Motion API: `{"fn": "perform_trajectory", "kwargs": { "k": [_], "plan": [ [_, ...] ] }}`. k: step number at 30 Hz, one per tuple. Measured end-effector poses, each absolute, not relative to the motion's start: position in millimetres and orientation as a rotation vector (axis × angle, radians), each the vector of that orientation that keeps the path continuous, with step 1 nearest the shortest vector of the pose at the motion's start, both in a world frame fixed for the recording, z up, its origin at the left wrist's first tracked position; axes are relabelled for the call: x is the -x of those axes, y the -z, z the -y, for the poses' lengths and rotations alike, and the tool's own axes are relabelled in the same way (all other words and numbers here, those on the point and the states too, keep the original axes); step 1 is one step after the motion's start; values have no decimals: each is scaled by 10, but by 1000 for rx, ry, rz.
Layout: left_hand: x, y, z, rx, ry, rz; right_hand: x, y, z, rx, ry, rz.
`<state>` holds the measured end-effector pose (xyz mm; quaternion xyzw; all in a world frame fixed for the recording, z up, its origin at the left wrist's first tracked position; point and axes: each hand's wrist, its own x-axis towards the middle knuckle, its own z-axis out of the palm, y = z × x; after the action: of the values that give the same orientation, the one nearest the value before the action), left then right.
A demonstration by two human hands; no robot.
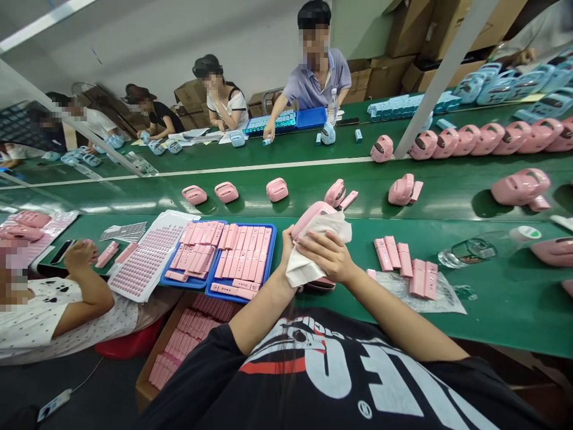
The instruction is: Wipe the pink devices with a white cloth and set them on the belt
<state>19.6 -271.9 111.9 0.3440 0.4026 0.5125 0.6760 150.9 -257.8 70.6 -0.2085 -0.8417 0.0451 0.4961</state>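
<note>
In front of my chest I hold a rounded pink plastic housing above the green table. My left hand grips it from the left side, its fingers mostly hidden behind the housing and cloth. A white cloth is wrapped over the near face. My right hand presses this cloth against the housing with its fingers bent over it. Under my hands, a pink and dark piece rests at the table edge, partly covered. To the right, several pink bars lie beside and on a clear plastic bag.
Left of me, blue trays hold pink bars, next to a sticker sheet. A clear bottle lies at right. Pink housings line the green conveyor. A co-worker sits at left; others work across.
</note>
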Motion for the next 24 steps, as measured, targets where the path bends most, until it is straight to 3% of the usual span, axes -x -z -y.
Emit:
{"fn": "perform_trajectory", "kwargs": {
  "k": [8,12,16,24],
  "plan": [
    [-308,-1304,2715,-223,-1094,-673,-1502,-801,2459,641,-172,1803],
    [-307,-1275,2731,-138,-1078,-649,-1568,-675,2552,600,-419,1788],
    [-332,-1296,2768,-99,-1153,-665,-1522,-557,2603,722,-691,1342],
    [-263,-1345,2754,-246,-1089,-721,-1360,-949,2583,800,-1410,732]
  ]
}}
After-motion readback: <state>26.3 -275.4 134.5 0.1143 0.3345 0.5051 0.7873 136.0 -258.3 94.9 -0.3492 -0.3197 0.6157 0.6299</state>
